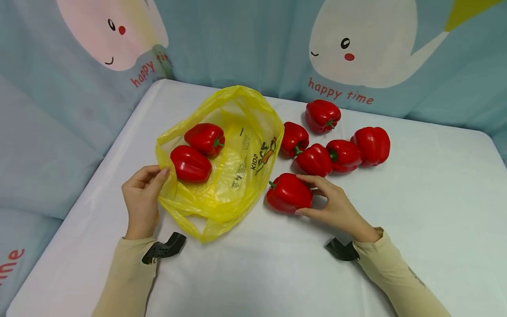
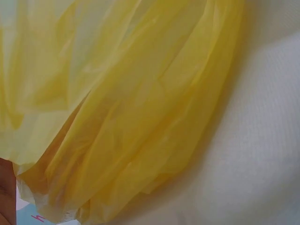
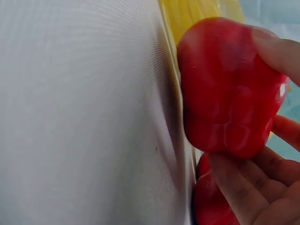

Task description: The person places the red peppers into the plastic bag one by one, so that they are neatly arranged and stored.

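Observation:
A yellow plastic bag [image 1: 222, 211] lies on the table with its mouth spread wide; dark print shows on its inside. Two red bell peppers [image 1: 192, 164] rest inside, toward its left side. My left hand [image 1: 143, 193] pinches the bag's left rim between thumb and fingers. In the left wrist view the folds of the bag [image 2: 140, 117] fill most of the picture. Just right of the bag, my right hand [image 1: 330, 204] grips another red bell pepper [image 1: 289, 193], thumb on the near side and fingers on the far side. Its rounded end [image 3: 229, 89] faces the right wrist camera.
Several more red bell peppers [image 1: 343, 156] lie in a loose group behind and to the right of the held one, one of them against the bag's right edge. A white cloth [image 1: 428, 211] covers the table. A blue curtain [image 1: 245, 48] hangs along the back and left.

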A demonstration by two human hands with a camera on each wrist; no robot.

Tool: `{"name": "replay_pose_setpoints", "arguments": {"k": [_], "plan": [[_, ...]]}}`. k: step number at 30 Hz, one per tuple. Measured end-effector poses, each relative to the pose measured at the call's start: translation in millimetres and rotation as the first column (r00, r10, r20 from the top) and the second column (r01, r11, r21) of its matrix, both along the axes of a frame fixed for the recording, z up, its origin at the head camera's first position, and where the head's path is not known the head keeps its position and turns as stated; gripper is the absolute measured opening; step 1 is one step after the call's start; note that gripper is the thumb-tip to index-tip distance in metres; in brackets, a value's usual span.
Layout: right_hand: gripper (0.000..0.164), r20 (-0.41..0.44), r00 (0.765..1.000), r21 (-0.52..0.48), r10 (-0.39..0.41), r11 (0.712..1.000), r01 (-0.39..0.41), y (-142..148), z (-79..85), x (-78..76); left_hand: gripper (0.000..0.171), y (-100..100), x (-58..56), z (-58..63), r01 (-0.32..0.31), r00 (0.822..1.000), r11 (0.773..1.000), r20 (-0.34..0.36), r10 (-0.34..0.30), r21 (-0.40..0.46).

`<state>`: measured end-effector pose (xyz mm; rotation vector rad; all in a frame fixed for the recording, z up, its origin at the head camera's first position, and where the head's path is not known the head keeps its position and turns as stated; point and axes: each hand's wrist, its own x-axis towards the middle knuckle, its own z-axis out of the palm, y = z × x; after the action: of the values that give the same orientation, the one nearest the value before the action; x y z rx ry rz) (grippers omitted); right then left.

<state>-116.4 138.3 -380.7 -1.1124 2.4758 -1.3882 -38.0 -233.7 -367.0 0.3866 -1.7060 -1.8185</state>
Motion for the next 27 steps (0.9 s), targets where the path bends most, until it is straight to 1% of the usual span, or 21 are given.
{"name": "replay_pose_setpoints", "arguments": {"k": [4,7,9,12,16,18,21,25,27], "plan": [[0.072,0.009,1.0,-0.061,-0.003,0.998,0.003,0.4,4.8,0.6,0.014,-0.7,-0.6,-0.3,0.007,1.0,1.0,-0.001,-0.007,-0.013],[0.073,0.002,1.0,-0.111,0.004,0.994,-0.004,0.2,10.8,1.0,0.013,-0.8,-0.6,-0.7,0.016,1.0,1.0,-0.007,-0.016,-0.018],[0.074,-0.004,1.0,-0.135,0.008,0.991,-0.008,-0.6,15.0,1.5,0.011,-0.7,-0.3,-0.8,0.024,1.0,1.0,-0.017,-0.024,-0.007],[0.075,-0.01,1.0,-0.142,0.013,0.99,-0.014,-2.6,19.7,2.6,0.009,-0.7,0.5,-1.3,0.025,1.0,1.0,-0.015,-0.025,-0.006],[0.075,0.003,1.0,-0.141,0.027,0.99,-0.026,-5.8,21.6,4.0,0.008,0.2,-0.1,-1.7,0.013,1.0,1.0,0.0,-0.013,-0.014],[0.076,0.0,0.999,-0.146,0.04,0.988,-0.04,-8.7,23.0,4.5,0.01,0.2,-0.2,-2.0,0.011,1.0,1.0,0.002,-0.011,-0.012],[0.077,-0.031,0.998,-0.158,0.063,0.985,-0.067,-15.5,27.5,5.0,0.012,0.0,-0.5,-2.1,0.014,1.0,1.0,-0.004,-0.014,-0.012],[0.077,-0.063,0.992,-0.179,0.106,0.977,-0.116,-29.2,34.6,5.6,0.009,-0.5,-0.6,-2.5,0.021,1.0,1.0,-0.013,-0.021,-0.008],[0.076,-0.06,0.989,-0.193,0.132,0.971,-0.141,-36.5,36.6,5.4,0.007,-0.5,-0.5,-2.7,0.027,1.0,1.0,-0.013,-0.027,-0.008]]}}
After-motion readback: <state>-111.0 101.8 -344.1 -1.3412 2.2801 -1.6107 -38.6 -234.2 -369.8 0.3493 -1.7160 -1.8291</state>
